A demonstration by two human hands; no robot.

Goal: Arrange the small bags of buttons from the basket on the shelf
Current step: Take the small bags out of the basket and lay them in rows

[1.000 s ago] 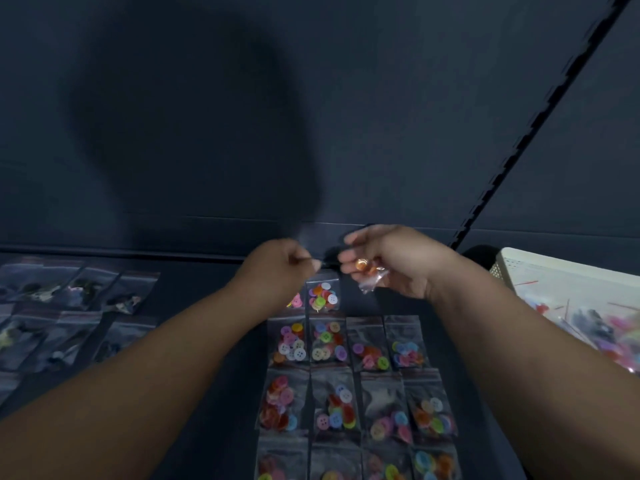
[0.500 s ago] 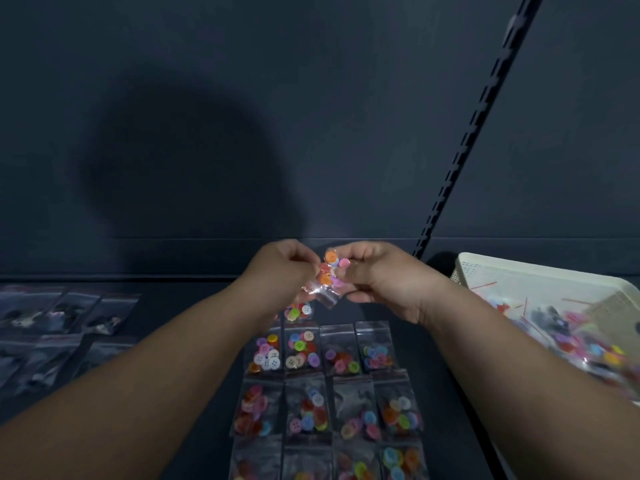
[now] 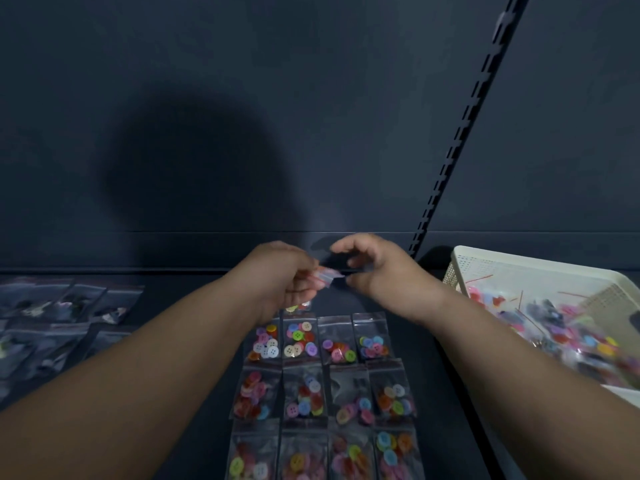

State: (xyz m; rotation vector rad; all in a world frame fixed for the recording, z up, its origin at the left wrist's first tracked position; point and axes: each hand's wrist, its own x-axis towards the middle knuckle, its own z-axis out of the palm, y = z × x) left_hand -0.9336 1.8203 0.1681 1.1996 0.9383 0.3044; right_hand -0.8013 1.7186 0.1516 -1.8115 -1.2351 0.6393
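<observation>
Our left hand (image 3: pixel 289 282) pinches a small bag (image 3: pixel 327 274) above the shelf (image 3: pixel 211 452); our right hand (image 3: pixel 381 268) curls at its other end, too blurred to tell if it grips. Several rows of bags (image 3: pixel 327 372) lie arranged; the basket (image 3: pixel 519 268) holds many more.

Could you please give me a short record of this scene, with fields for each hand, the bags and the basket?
Left hand: pinches a small clear plastic bag of coloured buttons
Right hand: fingers curved and apart beside that bag, gripping nothing
Laid out: clear bags of coloured buttons in rows of four on the dark shelf
Left side: blurred bags with dark contents
Basket: cream perforated plastic basket at right, more button bags inside
</observation>
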